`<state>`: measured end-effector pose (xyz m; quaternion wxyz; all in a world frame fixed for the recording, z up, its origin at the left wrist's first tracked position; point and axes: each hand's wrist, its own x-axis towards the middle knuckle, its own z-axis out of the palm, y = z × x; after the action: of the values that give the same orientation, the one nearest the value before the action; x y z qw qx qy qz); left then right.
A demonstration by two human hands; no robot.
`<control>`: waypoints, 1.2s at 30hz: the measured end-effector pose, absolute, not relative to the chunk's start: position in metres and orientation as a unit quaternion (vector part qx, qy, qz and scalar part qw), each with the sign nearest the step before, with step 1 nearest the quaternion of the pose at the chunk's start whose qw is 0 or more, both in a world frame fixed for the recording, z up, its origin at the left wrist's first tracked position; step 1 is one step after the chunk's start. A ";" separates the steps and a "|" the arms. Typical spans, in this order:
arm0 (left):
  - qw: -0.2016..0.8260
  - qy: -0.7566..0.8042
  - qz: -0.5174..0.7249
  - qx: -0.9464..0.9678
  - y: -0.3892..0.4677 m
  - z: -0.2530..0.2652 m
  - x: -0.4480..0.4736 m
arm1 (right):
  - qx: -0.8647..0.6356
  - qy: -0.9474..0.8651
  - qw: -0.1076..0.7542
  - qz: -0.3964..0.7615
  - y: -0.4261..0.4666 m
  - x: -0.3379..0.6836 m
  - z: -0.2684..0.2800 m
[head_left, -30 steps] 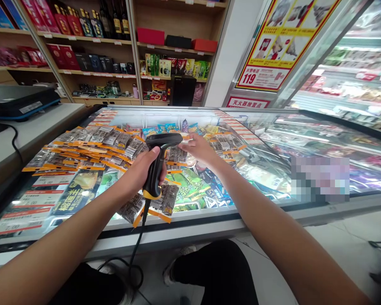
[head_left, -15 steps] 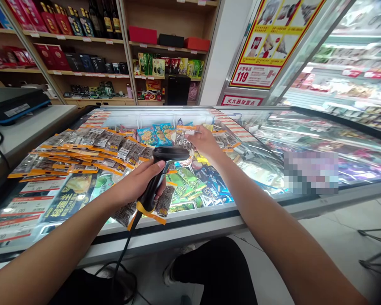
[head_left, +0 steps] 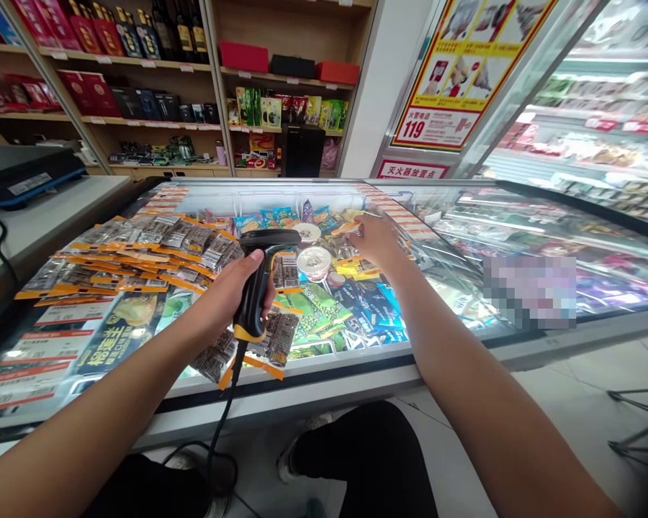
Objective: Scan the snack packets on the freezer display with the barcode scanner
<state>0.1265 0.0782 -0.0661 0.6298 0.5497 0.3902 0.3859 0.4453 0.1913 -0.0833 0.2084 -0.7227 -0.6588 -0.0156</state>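
Compared with half a second ago, the right hand (head_left: 379, 241) has moved farther right and away from the scanner (head_left: 255, 288). Then it held up an orange-edged packet near the scanner's head; now that space is open, and two round-lidded tubs (head_left: 314, 263) show plainly under the glass of the chest freezer (head_left: 329, 383). The scanner's head has risen and shifted left, and its handle stands more upright. The large heap of packets (head_left: 162, 241) on the left looks unchanged.

The left hand (head_left: 236, 286) is wrapped around the scanner's handle, thumb up near the head and fingers curled behind the grip; the black cable (head_left: 224, 424) runs down from its yellow-trimmed base. The right hand is bent, fingers pointing down and left, over the far right part of the freezer top. An orange-edged packet (head_left: 348, 228) is at its fingertips, but the fingers hide the contact, so I cannot tell whether it is pinched or already released.

Below the left hand, more packets (head_left: 284, 335) with orange edges lie near the freezer's front edge. Green bags (head_left: 320, 308) and dark blue bags (head_left: 363, 311) show beneath the glass between the two arms. A black scale (head_left: 28, 175) sits on the white worktop (head_left: 48, 219) at left.
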 end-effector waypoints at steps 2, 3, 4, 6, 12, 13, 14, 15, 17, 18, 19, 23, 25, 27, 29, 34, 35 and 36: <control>0.627 0.393 0.390 0.548 0.079 -0.066 0.126 | -0.722 -0.664 0.195 0.005 0.196 0.455 -0.085; 0.626 0.394 0.390 0.548 0.079 -0.066 0.126 | -0.720 -0.666 0.195 0.016 0.198 0.459 -0.086; 0.625 0.394 0.389 0.550 0.079 -0.067 0.126 | -0.718 -0.667 0.199 0.023 0.199 0.463 -0.086; 0.624 0.388 0.391 0.555 0.078 -0.067 0.126 | -0.721 -0.659 0.215 0.013 0.199 0.466 -0.085; 0.620 0.374 0.418 0.549 0.079 -0.065 0.126 | -0.635 -0.708 0.309 -0.008 0.182 0.424 -0.083; 0.618 0.375 0.418 0.550 0.079 -0.064 0.126 | -0.585 -0.741 0.329 0.028 0.177 0.411 -0.085; 0.616 0.377 0.418 0.551 0.079 -0.063 0.127 | -0.541 -0.771 0.328 0.072 0.172 0.397 -0.087; 0.615 0.379 0.417 0.552 0.079 -0.063 0.127 | -0.510 -0.796 0.308 0.106 0.167 0.384 -0.089; 0.613 0.382 0.413 0.554 0.080 -0.063 0.127 | -0.485 -0.829 0.245 0.130 0.161 0.363 -0.096; 0.612 0.382 0.411 0.557 0.081 -0.063 0.127 | -0.485 -0.837 0.219 0.128 0.159 0.357 -0.099; 0.611 0.382 0.408 0.561 0.081 -0.064 0.127 | -0.488 -0.840 0.202 0.126 0.158 0.353 -0.101; 0.609 0.385 0.396 0.570 0.082 -0.067 0.125 | -0.520 -0.798 0.223 0.207 0.159 0.359 -0.099; 0.616 0.387 0.385 0.568 0.080 -0.067 0.125 | -0.552 -0.743 0.265 0.270 0.160 0.368 -0.093; 0.621 0.394 0.364 0.572 0.077 -0.067 0.124 | -0.577 -0.691 0.316 0.300 0.160 0.376 -0.085; 0.616 0.408 0.332 0.586 0.073 -0.065 0.123 | -0.581 -0.665 0.362 0.300 0.161 0.381 -0.080; 0.605 0.415 0.273 0.622 0.067 -0.060 0.124 | -0.555 -0.649 0.407 0.325 0.164 0.384 -0.075; 0.607 0.407 0.271 0.627 0.066 -0.059 0.125 | -0.549 -0.651 0.410 0.326 0.165 0.384 -0.076; 0.608 0.398 0.270 0.632 0.066 -0.058 0.126 | -0.547 -0.654 0.410 0.325 0.165 0.384 -0.076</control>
<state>0.1255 0.0659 -0.0584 0.6077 0.6316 0.3985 0.2704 0.3841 0.1651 -0.0760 0.4101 -0.5467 -0.6537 0.3250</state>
